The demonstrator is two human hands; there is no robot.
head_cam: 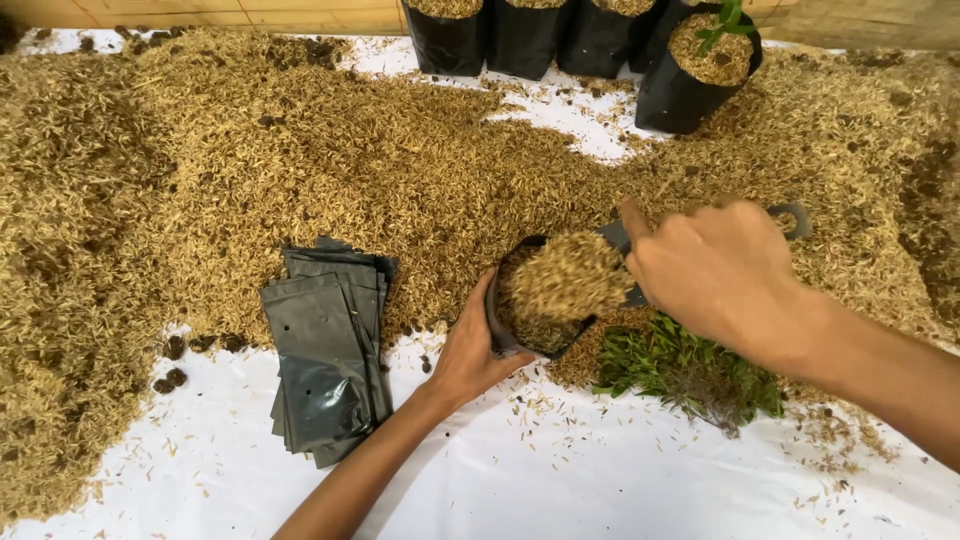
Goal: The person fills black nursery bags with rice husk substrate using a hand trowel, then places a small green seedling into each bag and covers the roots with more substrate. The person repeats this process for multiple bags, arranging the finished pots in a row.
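Note:
My left hand (470, 350) grips the near side of a small black grow bag (497, 330) and holds its mouth open. My right hand (715, 265) holds a dark scoop (790, 218) tilted over the bag, and golden husk (565, 275) pours from it into the opening. The bag is partly filled with husk. A bunch of green seedlings (690, 375) lies on the white sheet just right of the bag, under my right forearm.
A flat stack of empty black bags (325, 355) lies to the left. A wide heap of husk (250, 160) covers the white sheet (560, 470). Filled black bags (690, 95), one with a green sprout, stand at the far edge.

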